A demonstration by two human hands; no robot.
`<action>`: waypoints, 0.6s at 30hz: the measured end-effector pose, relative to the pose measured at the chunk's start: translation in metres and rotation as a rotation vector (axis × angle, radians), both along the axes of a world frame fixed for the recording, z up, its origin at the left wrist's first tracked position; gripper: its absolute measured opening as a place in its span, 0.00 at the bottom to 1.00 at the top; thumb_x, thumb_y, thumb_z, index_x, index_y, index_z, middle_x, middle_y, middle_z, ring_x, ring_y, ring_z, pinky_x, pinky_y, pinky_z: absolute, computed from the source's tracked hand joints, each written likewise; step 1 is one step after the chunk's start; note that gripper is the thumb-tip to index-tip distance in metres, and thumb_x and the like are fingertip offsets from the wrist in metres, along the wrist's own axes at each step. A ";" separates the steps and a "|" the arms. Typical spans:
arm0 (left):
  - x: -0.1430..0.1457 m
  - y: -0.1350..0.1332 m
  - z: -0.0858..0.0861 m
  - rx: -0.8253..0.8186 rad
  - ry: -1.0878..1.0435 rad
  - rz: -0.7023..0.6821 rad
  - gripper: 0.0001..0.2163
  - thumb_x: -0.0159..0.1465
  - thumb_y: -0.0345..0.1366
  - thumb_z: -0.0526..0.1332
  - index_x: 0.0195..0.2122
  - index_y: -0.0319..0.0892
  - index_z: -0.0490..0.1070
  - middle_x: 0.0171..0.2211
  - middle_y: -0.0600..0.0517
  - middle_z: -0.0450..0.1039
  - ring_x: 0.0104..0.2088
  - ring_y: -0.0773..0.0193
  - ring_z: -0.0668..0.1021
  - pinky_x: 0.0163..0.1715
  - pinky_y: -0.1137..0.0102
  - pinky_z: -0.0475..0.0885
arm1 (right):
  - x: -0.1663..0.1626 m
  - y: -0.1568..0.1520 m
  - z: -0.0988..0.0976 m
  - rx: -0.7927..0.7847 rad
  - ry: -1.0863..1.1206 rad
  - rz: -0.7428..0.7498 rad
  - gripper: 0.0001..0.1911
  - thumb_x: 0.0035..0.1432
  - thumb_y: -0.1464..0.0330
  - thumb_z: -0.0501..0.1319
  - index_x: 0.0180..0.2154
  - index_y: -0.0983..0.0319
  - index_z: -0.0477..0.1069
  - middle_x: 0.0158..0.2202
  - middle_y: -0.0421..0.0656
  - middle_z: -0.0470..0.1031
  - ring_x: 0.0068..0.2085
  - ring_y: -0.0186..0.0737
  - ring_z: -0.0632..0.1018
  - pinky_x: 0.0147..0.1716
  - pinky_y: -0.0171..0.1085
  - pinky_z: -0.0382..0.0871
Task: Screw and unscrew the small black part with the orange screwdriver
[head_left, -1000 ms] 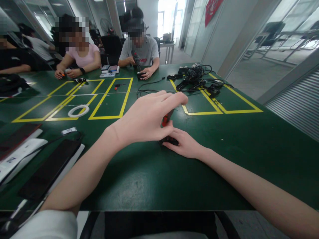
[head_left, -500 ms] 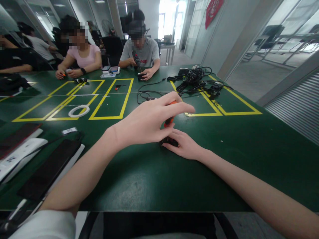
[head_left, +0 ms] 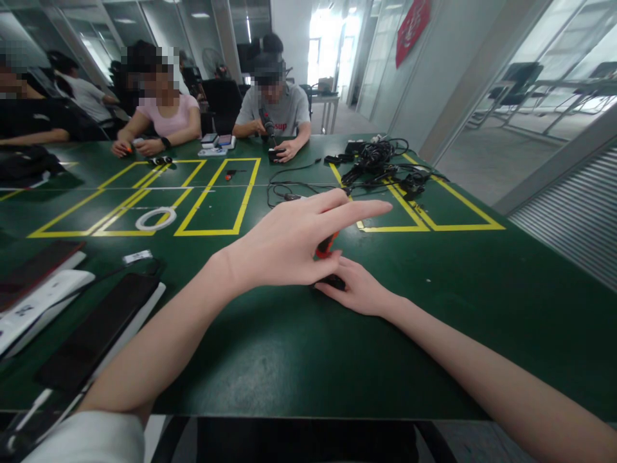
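Near the middle of the green table [head_left: 270, 360], your left hand [head_left: 294, 241] arches around an orange-and-black handle [head_left: 326, 247], with its index finger stretched out to the right. The thumb lies beside the handle's lower end, but the fingers behind are hidden, so you cannot tell whether they close on it. Just below, on the near right, your right hand [head_left: 359, 286] is clamped on a small black object [head_left: 334, 281] at the table, thumb on its near side. The two hands overlap in the view; whether they touch is unclear.

To your left, near the table's edge, a dark slab [head_left: 99, 331] lies on a white base, with a white block [head_left: 38, 308] farther left. Beyond your left hand are a white ring [head_left: 155, 218] and yellow tape outlines [head_left: 209, 233]. Far to the right sits a tangle of black cables [head_left: 378, 157]. Across the table, a person in a grey shirt [head_left: 289, 106] holds a tool over a small dark piece, and farther left sits a person in a pink shirt [head_left: 176, 119].
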State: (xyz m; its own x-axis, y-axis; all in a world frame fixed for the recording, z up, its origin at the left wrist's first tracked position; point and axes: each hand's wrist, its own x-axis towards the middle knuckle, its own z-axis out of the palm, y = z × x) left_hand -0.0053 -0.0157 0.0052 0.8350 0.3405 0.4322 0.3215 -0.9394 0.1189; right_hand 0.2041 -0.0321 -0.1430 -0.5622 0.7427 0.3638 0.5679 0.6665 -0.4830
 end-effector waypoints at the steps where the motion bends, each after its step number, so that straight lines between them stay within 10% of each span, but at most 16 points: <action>1: 0.000 0.000 0.000 0.000 0.006 -0.009 0.30 0.65 0.28 0.58 0.69 0.48 0.61 0.52 0.47 0.72 0.42 0.64 0.78 0.38 0.74 0.75 | 0.000 0.000 0.000 -0.001 0.000 0.000 0.07 0.68 0.63 0.63 0.43 0.60 0.75 0.41 0.47 0.78 0.43 0.49 0.78 0.45 0.47 0.75; 18: -0.001 0.002 -0.003 -0.029 -0.038 -0.044 0.31 0.64 0.28 0.56 0.70 0.47 0.59 0.49 0.47 0.73 0.45 0.62 0.77 0.40 0.72 0.74 | -0.004 0.000 0.003 0.030 -0.005 0.004 0.07 0.69 0.64 0.61 0.42 0.61 0.74 0.40 0.48 0.78 0.41 0.48 0.78 0.42 0.46 0.75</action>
